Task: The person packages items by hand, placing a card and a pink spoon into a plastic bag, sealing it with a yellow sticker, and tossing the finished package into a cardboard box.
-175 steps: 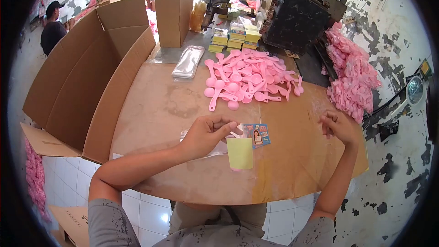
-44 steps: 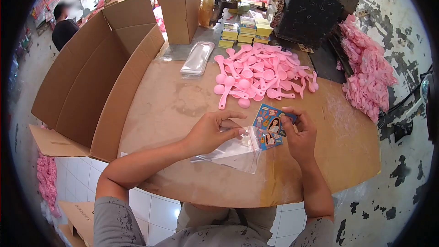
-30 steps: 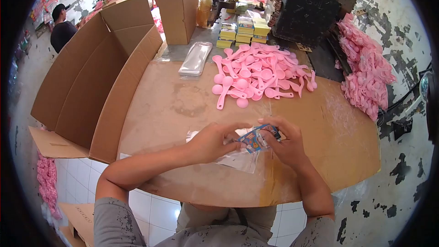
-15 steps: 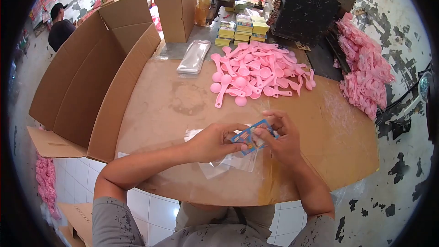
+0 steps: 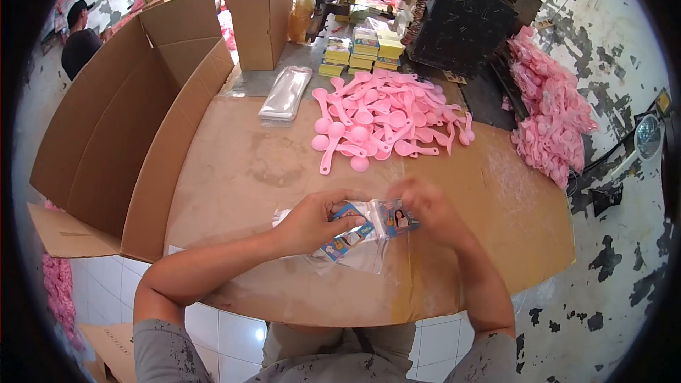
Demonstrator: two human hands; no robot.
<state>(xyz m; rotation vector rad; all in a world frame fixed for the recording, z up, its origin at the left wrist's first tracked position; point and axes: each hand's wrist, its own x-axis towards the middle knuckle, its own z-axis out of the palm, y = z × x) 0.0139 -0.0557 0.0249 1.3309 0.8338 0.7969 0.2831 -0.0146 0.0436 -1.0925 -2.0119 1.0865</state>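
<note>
My left hand [image 5: 312, 221] is closed at the middle of the board, thumb and fingers pinching a blue printed card [image 5: 347, 211]. Under and beside it lie clear zip bags [image 5: 367, 259], with more blue print showing at the lower left. Another blue card [image 5: 400, 220], bearing a portrait picture, sits at the bags' right edge. My right hand [image 5: 429, 206] is smeared by motion just above and right of that card, its fingers curled; whether it grips anything I cannot tell. Beyond both hands spreads a heap of pink spoons [image 5: 383, 117].
A stack of clear plastic bags [image 5: 285, 93] lies left of the spoons. Behind stand stacks of cards [image 5: 365, 42] and a black machine box [image 5: 461, 18]. A large open carton [image 5: 177, 149] borders the left; bagged pink goods [image 5: 550, 113] pile up right. Two other people are farther back.
The card that both hands held is now in the left hand over the bags. My right hand has let go and moved slightly up; a portrait card shows at the right.
</note>
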